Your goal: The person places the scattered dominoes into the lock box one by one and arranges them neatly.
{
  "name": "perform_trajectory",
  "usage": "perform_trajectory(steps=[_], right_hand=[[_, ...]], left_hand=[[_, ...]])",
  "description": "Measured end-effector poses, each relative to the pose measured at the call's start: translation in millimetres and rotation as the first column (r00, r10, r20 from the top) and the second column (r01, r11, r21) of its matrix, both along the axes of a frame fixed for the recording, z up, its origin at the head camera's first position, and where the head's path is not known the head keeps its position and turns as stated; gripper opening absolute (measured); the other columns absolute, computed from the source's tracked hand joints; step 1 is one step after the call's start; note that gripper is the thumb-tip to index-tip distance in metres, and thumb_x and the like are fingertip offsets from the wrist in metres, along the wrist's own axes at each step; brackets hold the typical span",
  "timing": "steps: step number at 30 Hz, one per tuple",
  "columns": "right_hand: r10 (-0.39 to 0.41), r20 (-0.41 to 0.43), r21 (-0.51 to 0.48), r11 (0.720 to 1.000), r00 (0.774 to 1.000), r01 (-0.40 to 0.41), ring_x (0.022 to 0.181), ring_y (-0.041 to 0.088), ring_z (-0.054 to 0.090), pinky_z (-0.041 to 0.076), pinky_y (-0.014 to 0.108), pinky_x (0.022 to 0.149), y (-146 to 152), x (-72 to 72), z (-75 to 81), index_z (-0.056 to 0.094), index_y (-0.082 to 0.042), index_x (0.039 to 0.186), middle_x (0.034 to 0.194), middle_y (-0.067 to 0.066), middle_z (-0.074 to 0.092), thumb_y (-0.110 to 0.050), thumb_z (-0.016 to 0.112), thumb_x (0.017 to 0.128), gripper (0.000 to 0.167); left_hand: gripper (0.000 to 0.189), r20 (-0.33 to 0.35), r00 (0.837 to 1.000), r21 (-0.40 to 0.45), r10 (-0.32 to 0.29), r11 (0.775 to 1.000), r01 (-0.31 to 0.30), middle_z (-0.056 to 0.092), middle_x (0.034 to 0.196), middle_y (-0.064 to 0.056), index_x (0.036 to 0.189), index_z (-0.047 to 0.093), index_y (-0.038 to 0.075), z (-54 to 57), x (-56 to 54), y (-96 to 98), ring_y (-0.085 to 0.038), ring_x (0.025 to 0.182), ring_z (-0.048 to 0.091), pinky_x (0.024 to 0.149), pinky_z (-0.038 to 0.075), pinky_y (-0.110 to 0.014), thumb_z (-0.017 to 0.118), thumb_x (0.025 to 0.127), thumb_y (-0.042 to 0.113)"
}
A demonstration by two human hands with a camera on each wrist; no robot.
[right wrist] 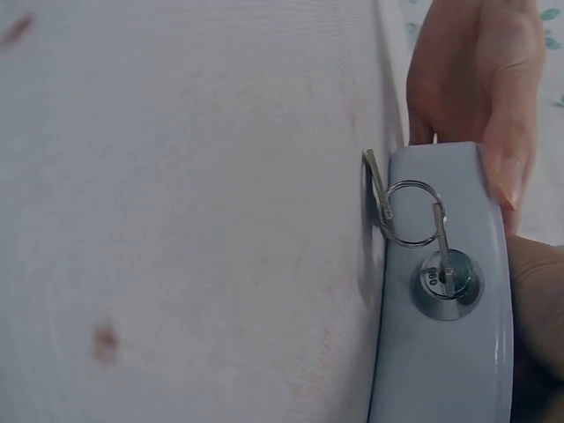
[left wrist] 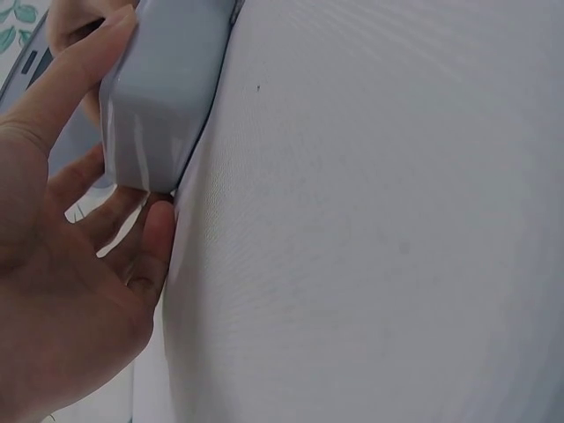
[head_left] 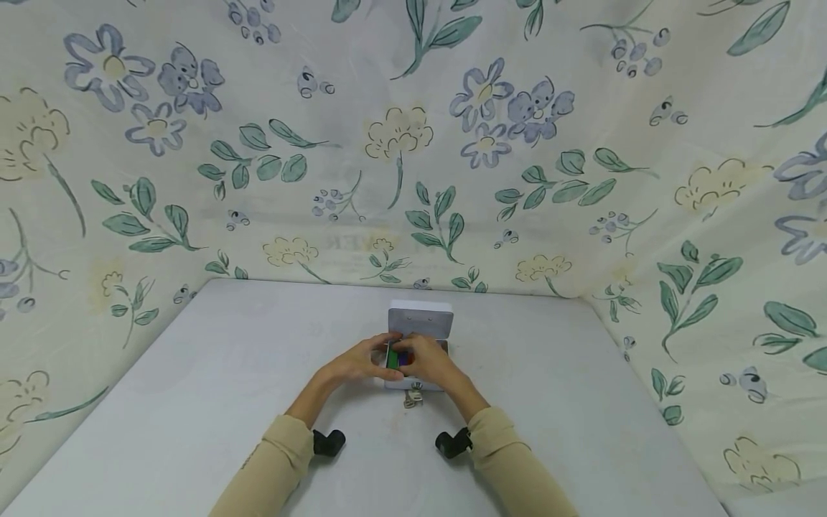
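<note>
A small grey metal cash box (head_left: 395,385) stands on the table with its lid (head_left: 420,323) raised. My left hand (head_left: 363,360) holds the box's left end; in the left wrist view its thumb (left wrist: 92,53) lies on the top rim and the fingers bend around the side. My right hand (head_left: 428,359) reaches over the front wall, fingers down inside. A green piece (head_left: 393,358) and small blue and red pieces show beneath it. Its fingertips are hidden among them, so I cannot tell whether they pinch one. A key sits in the front lock (right wrist: 445,282).
A second key (right wrist: 377,185) hangs from the ring by the lock, close to the table. Black camera mounts (head_left: 329,443) stick out from both wrists over the white table (head_left: 258,323). Flower-printed cloth (head_left: 400,143) hangs behind the table and along its sides.
</note>
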State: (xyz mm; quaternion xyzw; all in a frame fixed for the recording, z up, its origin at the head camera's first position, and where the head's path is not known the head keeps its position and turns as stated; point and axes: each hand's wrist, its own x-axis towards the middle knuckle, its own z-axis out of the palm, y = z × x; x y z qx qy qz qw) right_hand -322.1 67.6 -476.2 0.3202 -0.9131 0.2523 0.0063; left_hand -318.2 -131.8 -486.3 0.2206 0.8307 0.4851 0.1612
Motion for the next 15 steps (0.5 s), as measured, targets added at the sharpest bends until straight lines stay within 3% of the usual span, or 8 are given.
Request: perform_trajectory(steps=[5,15], right_hand=[[-0.025,0.018,-0.002,1.000,1.000,0.025,0.112,0.025,0.062,0.047,0.048,0.101,-0.7,0.4,-1.2,0.069,-0.005,0.121,0.120,0.009,0.069,-0.014,0.079,0.082,0.041],[-0.024,0.007,0.006,1.000,1.000,0.024,0.112,0.024,0.062,0.050,0.043,0.099,0.4,0.8,-3.1,0.070,-0.007,0.120,0.119,0.007,0.070,-0.015,0.080,0.081,0.041]], left_hand=[[0.089,-0.005,1.000,-0.009,0.003,1.000,-0.003,0.036,0.157,-0.009,0.152,0.035,0.018,-0.6,-1.4,0.5,-0.032,0.142,0.035,0.112,0.036,-0.054,0.082,0.079,0.036],[0.089,-0.013,1.000,-0.034,0.009,0.999,-0.010,0.035,0.157,-0.012,0.152,0.034,0.019,-3.0,-1.7,0.6,-0.034,0.142,0.034,0.111,0.037,-0.054,0.081,0.079,0.039]])
